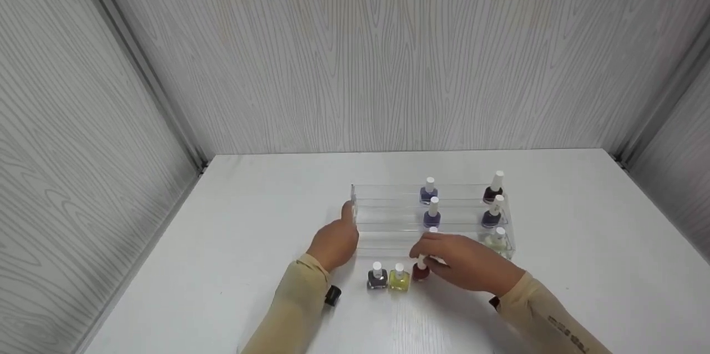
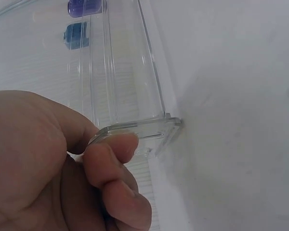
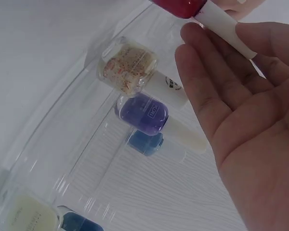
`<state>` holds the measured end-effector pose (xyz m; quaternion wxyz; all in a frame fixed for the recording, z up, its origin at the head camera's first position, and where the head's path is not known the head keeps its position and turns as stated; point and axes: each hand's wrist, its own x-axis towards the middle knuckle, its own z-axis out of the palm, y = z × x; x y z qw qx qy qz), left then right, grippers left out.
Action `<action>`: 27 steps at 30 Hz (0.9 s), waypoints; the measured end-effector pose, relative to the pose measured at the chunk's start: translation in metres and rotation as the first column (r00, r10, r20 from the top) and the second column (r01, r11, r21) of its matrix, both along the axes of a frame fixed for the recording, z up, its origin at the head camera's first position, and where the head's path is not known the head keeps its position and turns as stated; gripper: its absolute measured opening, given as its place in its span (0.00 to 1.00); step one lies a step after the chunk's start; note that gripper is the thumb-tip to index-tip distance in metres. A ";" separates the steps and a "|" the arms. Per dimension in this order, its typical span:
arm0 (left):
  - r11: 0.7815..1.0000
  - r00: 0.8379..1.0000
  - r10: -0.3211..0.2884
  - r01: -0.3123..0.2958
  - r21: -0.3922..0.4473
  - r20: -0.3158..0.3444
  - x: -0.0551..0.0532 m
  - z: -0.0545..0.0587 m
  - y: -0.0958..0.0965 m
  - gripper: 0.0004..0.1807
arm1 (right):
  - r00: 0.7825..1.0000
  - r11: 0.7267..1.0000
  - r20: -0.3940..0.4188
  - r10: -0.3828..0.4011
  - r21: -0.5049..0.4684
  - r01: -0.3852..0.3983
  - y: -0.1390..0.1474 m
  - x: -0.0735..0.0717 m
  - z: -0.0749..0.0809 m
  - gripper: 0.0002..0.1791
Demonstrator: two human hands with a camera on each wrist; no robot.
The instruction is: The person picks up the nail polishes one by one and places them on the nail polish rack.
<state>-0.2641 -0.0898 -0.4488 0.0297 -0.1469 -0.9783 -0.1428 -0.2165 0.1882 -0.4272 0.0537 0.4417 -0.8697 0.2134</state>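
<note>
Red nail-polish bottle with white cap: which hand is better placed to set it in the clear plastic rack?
Probably the right hand: it holds the red bottle by its white cap, while the left hand grips the rack.

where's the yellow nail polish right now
In the head view, the yellow bottle stands on the white table in front of the clear rack, between the grey bottle on its left and the red bottle on its right.

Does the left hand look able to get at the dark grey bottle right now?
Probably yes, if it lets go first: the left hand grips the end of the clear rack, but the dark grey bottle stands close by, with nothing visible between them.
</note>
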 end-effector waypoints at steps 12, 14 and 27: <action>1.000 1.000 0.008 -0.008 0.008 0.024 -0.002 0.000 0.001 0.31 | 0.997 0.999 0.058 -0.050 0.018 0.049 0.001 0.000 -0.002 0.19; 1.000 1.000 -0.001 0.002 -0.015 0.011 -0.001 0.000 0.001 0.32 | 0.993 0.998 0.096 -0.065 0.021 0.063 0.001 0.000 -0.005 0.20; 1.000 0.999 0.020 -0.019 -0.011 0.035 0.001 -0.001 0.001 0.32 | 0.975 1.000 0.223 0.009 -0.015 -0.006 0.006 -0.006 -0.012 0.07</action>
